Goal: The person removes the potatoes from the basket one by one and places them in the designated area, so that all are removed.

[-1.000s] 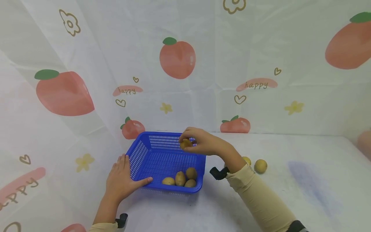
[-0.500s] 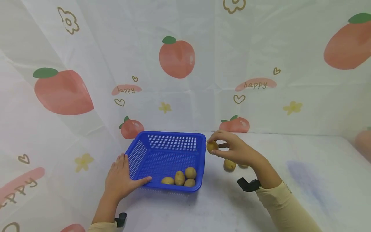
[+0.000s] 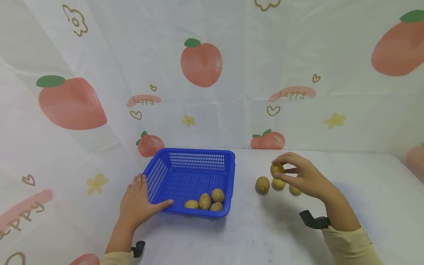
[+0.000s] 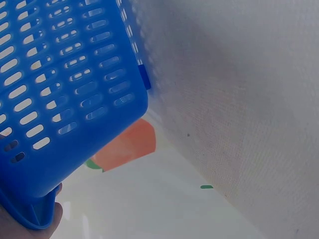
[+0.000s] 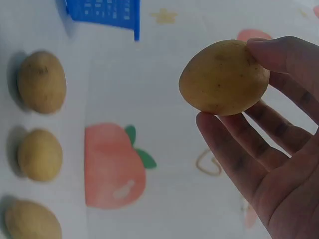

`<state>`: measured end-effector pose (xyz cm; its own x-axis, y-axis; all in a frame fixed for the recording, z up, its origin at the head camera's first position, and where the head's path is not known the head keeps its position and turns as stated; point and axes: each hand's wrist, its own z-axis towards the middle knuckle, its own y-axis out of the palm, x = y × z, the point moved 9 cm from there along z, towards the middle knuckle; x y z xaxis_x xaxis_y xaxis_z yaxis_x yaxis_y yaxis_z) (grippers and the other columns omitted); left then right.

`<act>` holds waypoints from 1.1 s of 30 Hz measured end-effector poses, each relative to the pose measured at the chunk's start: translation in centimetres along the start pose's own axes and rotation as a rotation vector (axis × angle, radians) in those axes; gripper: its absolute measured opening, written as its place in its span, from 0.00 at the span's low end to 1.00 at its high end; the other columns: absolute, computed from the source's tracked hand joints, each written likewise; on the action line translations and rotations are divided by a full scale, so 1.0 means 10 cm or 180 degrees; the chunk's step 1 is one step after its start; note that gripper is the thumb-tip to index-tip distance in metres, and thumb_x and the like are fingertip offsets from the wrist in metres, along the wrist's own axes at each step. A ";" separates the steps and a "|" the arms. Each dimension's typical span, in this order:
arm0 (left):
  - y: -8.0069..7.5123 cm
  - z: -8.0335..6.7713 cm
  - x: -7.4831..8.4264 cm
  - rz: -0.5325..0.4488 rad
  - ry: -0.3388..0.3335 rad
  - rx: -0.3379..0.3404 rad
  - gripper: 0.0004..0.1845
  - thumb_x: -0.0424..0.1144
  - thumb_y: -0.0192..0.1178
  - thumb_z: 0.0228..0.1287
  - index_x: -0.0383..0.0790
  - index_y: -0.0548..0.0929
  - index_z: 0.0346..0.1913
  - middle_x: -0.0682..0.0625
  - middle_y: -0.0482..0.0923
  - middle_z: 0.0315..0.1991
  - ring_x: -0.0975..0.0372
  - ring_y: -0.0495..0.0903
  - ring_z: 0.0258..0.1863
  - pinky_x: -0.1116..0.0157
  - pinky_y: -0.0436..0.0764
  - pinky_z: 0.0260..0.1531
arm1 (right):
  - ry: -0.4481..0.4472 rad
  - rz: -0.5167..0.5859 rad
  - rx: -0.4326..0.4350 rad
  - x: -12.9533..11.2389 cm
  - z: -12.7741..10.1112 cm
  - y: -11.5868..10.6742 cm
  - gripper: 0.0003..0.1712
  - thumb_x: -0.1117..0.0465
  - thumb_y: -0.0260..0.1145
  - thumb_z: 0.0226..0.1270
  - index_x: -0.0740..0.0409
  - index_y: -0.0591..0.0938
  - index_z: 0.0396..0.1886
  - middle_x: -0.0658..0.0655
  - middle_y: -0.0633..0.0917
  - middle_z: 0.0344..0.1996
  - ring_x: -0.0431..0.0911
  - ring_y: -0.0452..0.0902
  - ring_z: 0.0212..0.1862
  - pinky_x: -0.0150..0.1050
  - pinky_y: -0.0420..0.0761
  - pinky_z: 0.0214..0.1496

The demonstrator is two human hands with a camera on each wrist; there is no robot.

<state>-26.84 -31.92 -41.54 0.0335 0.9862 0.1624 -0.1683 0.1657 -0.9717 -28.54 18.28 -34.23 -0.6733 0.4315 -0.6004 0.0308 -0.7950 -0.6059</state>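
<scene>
My right hand (image 3: 303,176) holds a potato (image 3: 277,169) between thumb and fingertips, raised above the table to the right of the basket. In the right wrist view the same potato (image 5: 224,77) is smooth, yellow-brown and speckled. My left hand (image 3: 137,200) rests at the near left corner of the blue plastic basket (image 3: 195,151), fingers straight along the left side and thumb lying over the near rim. The basket's slotted side (image 4: 65,74) fills the upper left of the left wrist view. Several potatoes (image 3: 205,201) lie inside the basket at its near right corner.
On the white table, right of the basket, lie three loose potatoes (image 3: 262,184). They sit below and near my right hand, in a row in the right wrist view. A white curtain (image 3: 235,121) printed with fruit and "happy" hangs behind and at the left.
My right hand has moved right with the potato, from over the basket's far right part to above the loose potatoes. The left hand and the potatoes in the basket stay put.
</scene>
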 end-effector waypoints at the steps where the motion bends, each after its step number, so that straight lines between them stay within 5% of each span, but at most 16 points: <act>1: 0.00 0.00 0.00 0.0001 -0.0002 -0.0001 0.80 0.85 0.62 0.50 0.18 0.46 0.81 0.22 0.45 0.83 0.30 0.49 0.83 0.32 0.51 0.82 | 0.0066 -0.0054 0.0030 0.03 -0.03 -0.06 0.20 0.68 0.79 0.64 0.51 0.86 0.54 0.47 0.86 0.49 0.34 0.81 0.50 0.30 0.90 0.50; 11: 0.00 0.00 -0.01 -0.0052 0.0020 0.0018 0.81 0.85 0.63 0.49 0.17 0.46 0.81 0.21 0.46 0.83 0.30 0.49 0.83 0.32 0.52 0.81 | 0.0780 -0.0331 0.0146 0.41 -0.29 -0.51 0.17 0.63 0.76 0.70 0.55 0.86 0.57 0.51 0.87 0.48 0.26 0.79 0.48 0.21 0.84 0.47; 17: -0.01 0.02 0.00 -0.0043 0.0032 0.0032 0.80 0.84 0.63 0.49 0.18 0.47 0.81 0.21 0.46 0.82 0.29 0.50 0.82 0.32 0.52 0.81 | 0.1191 -0.0599 0.0016 0.76 -0.46 -0.67 0.16 0.56 0.74 0.73 0.52 0.87 0.58 0.54 0.88 0.51 0.21 0.77 0.46 0.31 0.81 0.46; 21: -0.02 0.03 -0.01 -0.0027 0.0042 0.0025 0.80 0.84 0.64 0.49 0.18 0.46 0.81 0.21 0.46 0.82 0.29 0.49 0.83 0.32 0.52 0.81 | 0.1385 -0.0635 -0.0166 1.00 -0.55 -0.66 0.17 0.53 0.71 0.75 0.55 0.87 0.57 0.60 0.89 0.54 0.22 0.77 0.46 0.41 0.80 0.47; 33: -0.02 0.03 0.00 -0.0017 0.0046 0.0004 0.80 0.84 0.63 0.49 0.18 0.46 0.81 0.21 0.46 0.83 0.30 0.49 0.83 0.31 0.52 0.81 | 0.2012 -0.0142 -0.0645 1.62 -0.82 -0.35 0.22 0.54 0.68 0.78 0.69 0.83 0.57 0.70 0.85 0.52 0.44 0.86 0.45 0.35 0.89 0.39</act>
<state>-27.08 -32.00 -41.28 0.0487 0.9851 0.1651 -0.1691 0.1711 -0.9706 -33.48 31.58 -46.08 -0.1162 0.6781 -0.7257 0.1929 -0.7013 -0.6863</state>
